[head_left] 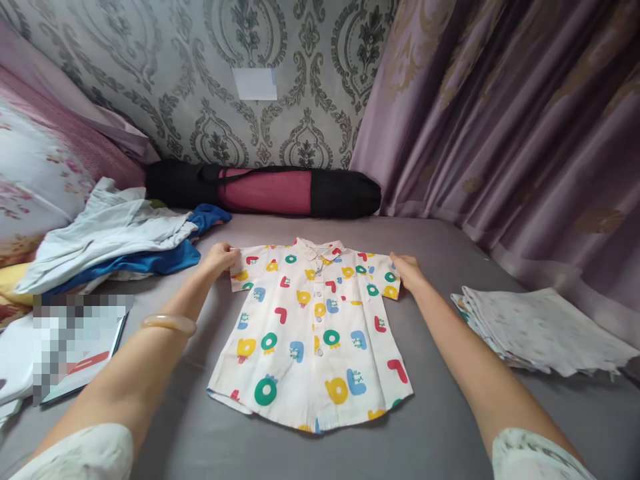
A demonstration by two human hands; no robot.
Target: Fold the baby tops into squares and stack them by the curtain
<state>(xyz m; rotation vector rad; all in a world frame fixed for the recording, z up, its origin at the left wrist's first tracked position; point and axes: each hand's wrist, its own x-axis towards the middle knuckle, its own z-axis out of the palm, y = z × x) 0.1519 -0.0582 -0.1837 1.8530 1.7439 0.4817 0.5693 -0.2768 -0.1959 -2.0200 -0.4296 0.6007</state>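
A small white short-sleeved shirt (310,333) with coloured letter prints lies spread flat, front up, its collar pointing away from me. My left hand (221,259) pinches the end of the sleeve on the left. At the opposite side my right hand (407,270) grips the other sleeve end. Both sleeves are stretched outward, and the buttons run down the middle of the front. A bangle circles my left forearm.
Folded cloths (545,327) lie stacked at the right. Loose clothes (120,227) are heaped at the left, with a partly blurred flat item (95,353) nearer me. A long black and maroon bag (265,192) rests along the wall, beside purple curtains (450,120).
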